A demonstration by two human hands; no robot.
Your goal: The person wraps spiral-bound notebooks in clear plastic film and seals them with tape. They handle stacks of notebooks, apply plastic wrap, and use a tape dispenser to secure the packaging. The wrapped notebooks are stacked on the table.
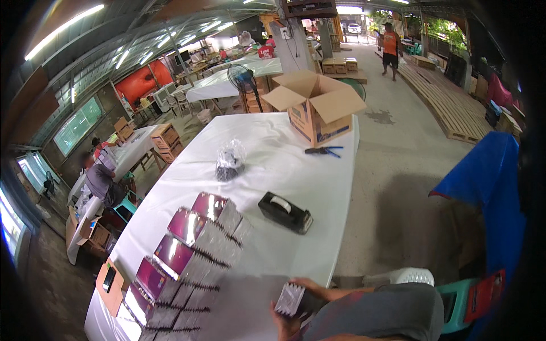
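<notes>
My left hand (286, 325) and my right hand (310, 287) are closed round a small block (290, 299) with a pale grey top and dark bumps along one edge. It looks like a bundle of small spiral-bound notebooks, held just off the table's near edge. To the left stand several stacks of purple-covered spiral-bound notebooks (173, 254), with grey sides and black coils. A black tape dispenser (285, 212) with a pale roll sits beyond my hands.
On the white-covered table (267, 142) are an open cardboard box (321, 119), blue-handled pliers (324, 151) and a plastic-wrapped dark item (229, 162). A green stool (455, 304) stands at right. A person (390, 51) in orange is on the far walkway; another (102, 179) sits at left.
</notes>
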